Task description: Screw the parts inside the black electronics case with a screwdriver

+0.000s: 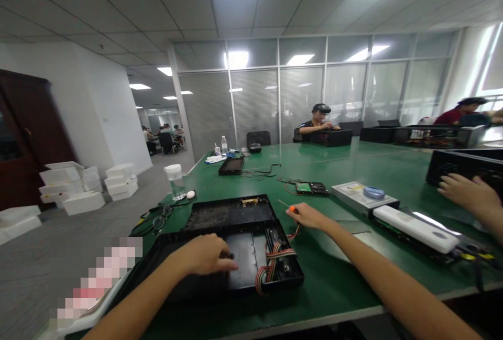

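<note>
My right hand (308, 215) is closed around a screwdriver (291, 209) with an orange handle, its thin shaft pointing left and away from me. It is just above the table, right of an open black metal case (293, 274). My left hand (206, 255) is over the inside of that case, fingers curled and thumb stretched to the right. A small dark bit shows by its fingertips; whether it is held I cannot make out. Striped ribbon wires (271, 266) loop at the case's right end. Behind lies a black panel (231, 211) with a brass-coloured part.
Right on the green table (310, 159) are a silver drive box (361, 197) with a blue tape roll, a white device (416, 229) and a circuit board (312, 188). Another person's hand (471, 198) touches a black case. Left stand glasses (159, 222) and a jar (175, 182).
</note>
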Motion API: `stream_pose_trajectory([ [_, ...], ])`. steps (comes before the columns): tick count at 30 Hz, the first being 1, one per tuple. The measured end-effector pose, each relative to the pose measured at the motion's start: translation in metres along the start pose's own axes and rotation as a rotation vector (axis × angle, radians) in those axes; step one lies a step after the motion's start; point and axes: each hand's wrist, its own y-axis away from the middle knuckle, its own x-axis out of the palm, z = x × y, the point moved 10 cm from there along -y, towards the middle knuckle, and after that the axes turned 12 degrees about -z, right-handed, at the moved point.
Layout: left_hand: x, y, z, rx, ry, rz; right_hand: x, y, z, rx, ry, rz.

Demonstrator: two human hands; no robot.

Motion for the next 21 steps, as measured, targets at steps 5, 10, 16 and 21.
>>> stream_pose_trajectory([
  [5, 0.009, -0.065, 0.037, 0.029, -0.140, -0.186, 0.016, 0.012, 0.037, -0.134, 0.292, 0.061],
  [10, 0.035, -0.086, 0.055, 0.077, -0.142, -0.073, 0.019, 0.014, 0.037, -0.188, 0.436, 0.109],
  [16, 0.020, -0.075, 0.050, 0.076, -0.141, -0.102, -0.002, 0.006, 0.001, -0.071, 0.456, 0.078],
  [21, 0.013, -0.063, 0.008, 0.391, -0.117, -0.288, -0.003, 0.006, 0.007, -0.106, 0.389, 0.055],
])
